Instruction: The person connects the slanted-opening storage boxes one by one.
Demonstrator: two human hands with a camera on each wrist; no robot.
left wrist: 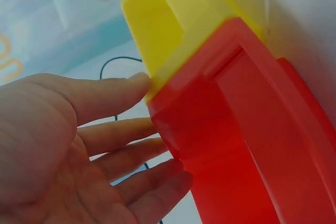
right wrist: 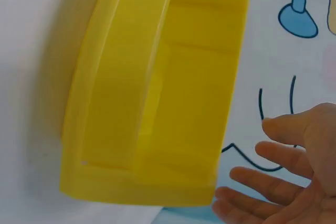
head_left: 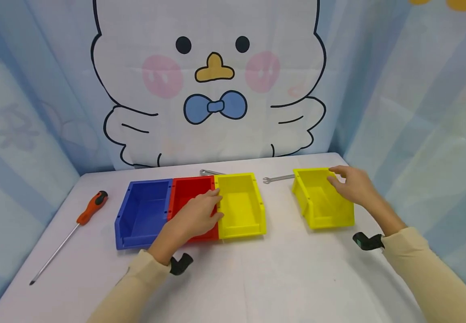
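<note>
A blue bin [head_left: 144,215], a red bin [head_left: 192,186] and a yellow bin [head_left: 241,206] stand side by side, touching. My left hand [head_left: 196,215] is over the red bin, fingers extended. Its thumb [left wrist: 115,95] reaches the border of red and yellow; I cannot tell whether it presses there. On the right, apart from the row, stands a second yellow bin [head_left: 325,202]. Beside that bin's back right corner my right hand [head_left: 354,184] is spread, with nothing in its grasp. In the right wrist view its fingers [right wrist: 268,184] are close to the bin's edge.
A screwdriver [head_left: 91,208] with an orange and black handle lies at the left of the white table [head_left: 233,278]. One wrench [head_left: 277,178] shows left of the separate yellow bin. Another metal tool [head_left: 210,172] is partly hidden behind the row. Printed curtains [head_left: 216,134] surround the table.
</note>
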